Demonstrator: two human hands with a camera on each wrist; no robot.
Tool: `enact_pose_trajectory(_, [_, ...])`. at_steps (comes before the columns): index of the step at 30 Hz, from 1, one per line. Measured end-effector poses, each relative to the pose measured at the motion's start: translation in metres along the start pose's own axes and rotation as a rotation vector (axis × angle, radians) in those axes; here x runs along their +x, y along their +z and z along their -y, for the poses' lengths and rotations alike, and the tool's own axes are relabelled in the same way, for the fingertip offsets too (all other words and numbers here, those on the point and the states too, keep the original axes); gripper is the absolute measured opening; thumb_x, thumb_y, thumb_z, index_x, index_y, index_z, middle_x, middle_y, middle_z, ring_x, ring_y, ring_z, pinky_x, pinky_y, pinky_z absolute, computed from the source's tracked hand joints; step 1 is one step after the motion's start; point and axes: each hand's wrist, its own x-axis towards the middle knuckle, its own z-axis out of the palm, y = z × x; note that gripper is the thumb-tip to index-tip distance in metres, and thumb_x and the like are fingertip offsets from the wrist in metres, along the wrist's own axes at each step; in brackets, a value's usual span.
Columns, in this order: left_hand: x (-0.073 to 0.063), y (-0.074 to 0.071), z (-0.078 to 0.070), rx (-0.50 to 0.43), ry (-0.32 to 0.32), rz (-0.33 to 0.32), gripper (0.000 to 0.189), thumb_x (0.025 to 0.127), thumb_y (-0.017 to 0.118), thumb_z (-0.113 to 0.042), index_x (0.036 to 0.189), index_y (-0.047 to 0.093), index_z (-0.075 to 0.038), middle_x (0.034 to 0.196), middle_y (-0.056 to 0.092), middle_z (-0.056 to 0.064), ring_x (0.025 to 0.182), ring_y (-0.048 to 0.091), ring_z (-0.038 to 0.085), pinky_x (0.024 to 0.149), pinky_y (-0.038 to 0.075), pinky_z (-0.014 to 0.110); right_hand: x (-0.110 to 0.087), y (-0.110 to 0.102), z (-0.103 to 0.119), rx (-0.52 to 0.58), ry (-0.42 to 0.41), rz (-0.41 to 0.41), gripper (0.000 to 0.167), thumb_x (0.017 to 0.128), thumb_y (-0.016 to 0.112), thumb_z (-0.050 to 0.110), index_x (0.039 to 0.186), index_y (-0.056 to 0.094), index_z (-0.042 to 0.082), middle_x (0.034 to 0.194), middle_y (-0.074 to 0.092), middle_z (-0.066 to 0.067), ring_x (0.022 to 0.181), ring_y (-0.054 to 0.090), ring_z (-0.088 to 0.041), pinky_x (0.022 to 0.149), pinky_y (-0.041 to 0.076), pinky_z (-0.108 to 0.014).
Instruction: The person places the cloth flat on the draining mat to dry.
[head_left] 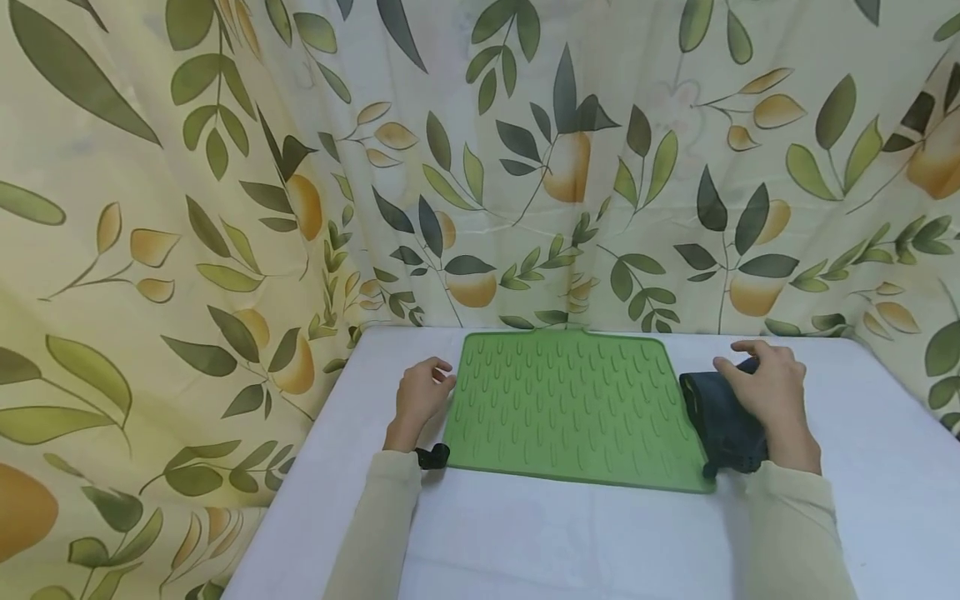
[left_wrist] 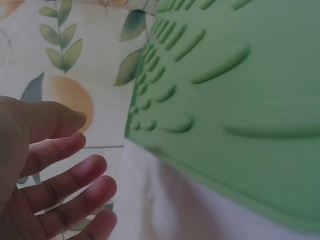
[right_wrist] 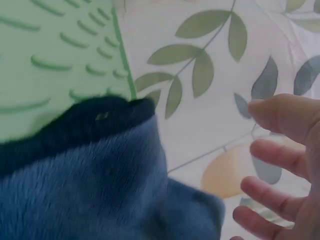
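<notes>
A green mat (head_left: 562, 408) with rows of raised oblong ridges lies on the white table. My left hand (head_left: 423, 396) is beside the mat's left edge, fingers relaxed and holding nothing. In the left wrist view, a gap shows between its fingertips (left_wrist: 95, 167) and the mat. A folded dark blue cloth (head_left: 716, 417) lies by the mat's right edge. Over the cloth's right side in the head view is my right hand (head_left: 772, 387), thumb and fingers spread. The right wrist view shows its fingers (right_wrist: 267, 195) apart from the cloth (right_wrist: 90, 185), with nothing between them.
The table (head_left: 525, 533) has a white cover, and its far edge runs along a curtain (head_left: 600, 167) printed with leaves and fruit. More of this curtain hangs on the left. A small black object (head_left: 432, 456) is at the left wrist.
</notes>
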Motion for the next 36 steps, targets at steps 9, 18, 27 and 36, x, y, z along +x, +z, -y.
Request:
enact_pose_trajectory(9, [0.0,0.008,0.0,-0.002,-0.046,0.068,0.026,0.093,0.072,-0.019,0.118,0.073,-0.01,0.092,0.071,0.005,0.074,0.064,0.018,0.063,0.047,0.03,0.0,-0.004,-0.019,-0.044,0.108,0.144,0.079,0.1,0.057,0.047,0.151,0.034,-0.008,0.144,0.016,-0.051,0.124,0.019,-0.066,0.089,0.028,-0.072])
enact_pose_trajectory(18, [0.0,0.012,0.003,-0.021,-0.065,0.125,0.035,0.092,0.074,-0.018,0.124,0.07,-0.005,0.093,0.074,0.006,0.08,0.066,0.02,0.073,0.054,0.035,-0.002,-0.005,-0.032,-0.033,0.248,0.189,0.09,0.1,0.059,0.041,0.158,0.012,-0.009,0.147,0.008,-0.053,0.131,0.02,-0.07,0.099,0.035,-0.074])
enact_pose_trajectory(27, [0.001,0.015,0.006,-0.024,-0.072,0.12,0.03,0.088,0.073,-0.009,0.118,0.074,-0.004,0.093,0.074,0.005,0.084,0.068,0.019,0.08,0.055,0.037,0.0,-0.005,-0.044,-0.047,0.334,0.22,0.093,0.099,0.061,0.033,0.157,0.005,-0.013,0.153,0.017,-0.048,0.139,0.022,-0.068,0.112,0.029,-0.071])
enact_pose_trajectory(36, [-0.001,0.016,0.009,-0.005,-0.076,0.11,0.025,0.088,0.073,-0.006,0.113,0.076,-0.005,0.089,0.071,0.002,0.082,0.064,0.018,0.081,0.053,0.036,-0.001,-0.008,-0.044,-0.001,0.268,0.08,0.073,0.101,0.058,0.027,0.155,0.026,-0.01,0.143,0.041,-0.044,0.127,0.037,-0.064,0.097,0.037,-0.068])
